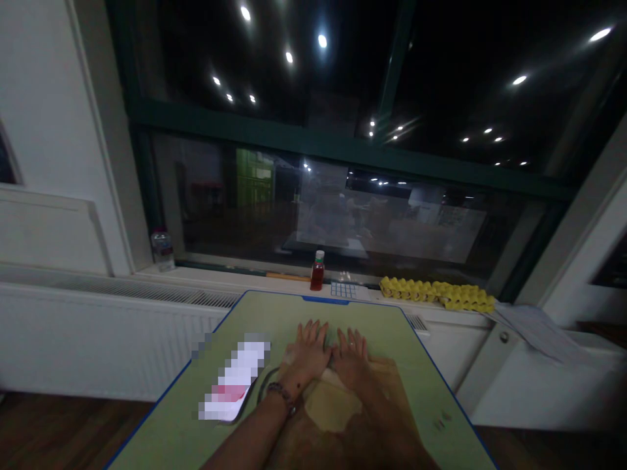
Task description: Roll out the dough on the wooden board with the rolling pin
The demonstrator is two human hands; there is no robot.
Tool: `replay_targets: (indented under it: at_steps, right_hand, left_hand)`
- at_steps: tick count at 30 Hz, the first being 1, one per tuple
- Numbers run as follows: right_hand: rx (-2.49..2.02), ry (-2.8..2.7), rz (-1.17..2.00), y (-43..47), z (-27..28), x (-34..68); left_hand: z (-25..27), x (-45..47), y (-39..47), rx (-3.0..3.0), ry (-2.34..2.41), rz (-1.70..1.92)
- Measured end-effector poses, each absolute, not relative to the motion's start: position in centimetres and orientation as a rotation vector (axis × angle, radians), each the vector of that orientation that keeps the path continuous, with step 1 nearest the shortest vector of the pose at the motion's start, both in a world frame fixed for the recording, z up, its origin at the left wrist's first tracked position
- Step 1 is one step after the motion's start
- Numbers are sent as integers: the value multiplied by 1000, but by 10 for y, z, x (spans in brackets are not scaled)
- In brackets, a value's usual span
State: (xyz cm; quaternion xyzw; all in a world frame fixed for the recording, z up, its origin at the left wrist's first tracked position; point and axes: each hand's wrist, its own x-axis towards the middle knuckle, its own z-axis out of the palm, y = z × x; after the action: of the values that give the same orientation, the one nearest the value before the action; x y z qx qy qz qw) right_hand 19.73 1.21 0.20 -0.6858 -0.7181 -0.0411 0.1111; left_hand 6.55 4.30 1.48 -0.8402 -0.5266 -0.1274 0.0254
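Observation:
My left hand point(309, 351), with a beaded bracelet point(283, 395) on its wrist, lies palm down with the fingers stretched forward. Close beside it, thumbs nearly touching, my right hand point(351, 358) is also palm down with its fingers spread. Both rest at the far end of a brown wooden board point(399, 385). A pale, flat sheet that looks like dough point(333, 406) lies on the board between my forearms. What is under my palms is hidden. Left of the board lies a phone point(235, 382), its screen blurred out by blocks.
The green table point(416, 352) with a blue edge stands against the windowsill. On the sill are a bottle of red liquid point(317, 273), a clear bottle point(162, 250), a yellow egg tray point(435, 292), a gridded card point(343, 290) and papers point(533, 326). A white radiator point(98, 339) is at left.

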Motion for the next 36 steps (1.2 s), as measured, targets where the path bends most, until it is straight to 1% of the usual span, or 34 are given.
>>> replay_targets:
  at_steps: [4, 8, 12, 17, 24, 27, 31, 33, 36]
  right_hand:
    - [-1884, -2208, -99, -20, -4, 185]
    - [-1810, -2212, -89, -42, -9, 176]
    - [-1800, -2218, -81, -24, 1, 183]
    - [-1876, -2213, -150, 5, 14, 193]
    - [-1709, -2232, -164, -42, -21, 176]
    - [-1715, -2246, -165, -49, -21, 174]
    - [-1732, -2311, -139, -17, 2, 181]
    - [-1835, -2246, -134, 6, 12, 184]
    - [-1974, -2142, -116, 28, 18, 186]
  left_hand:
    - [11, 47, 13, -2741, -1441, -372]
    - [4, 30, -7, -2793, -1363, -404]
    - [0, 40, 13, -2695, -1394, -433]
    - [6, 62, 42, -2582, -1578, -395]
    - [-14, 26, -13, -2756, -1365, -521]
    - [-16, 21, -23, -2786, -1320, -524]
    - [2, 39, 6, -2690, -1513, -418]
    - [10, 50, 26, -2649, -1673, -349]
    - [16, 58, 45, -2607, -1772, -326]
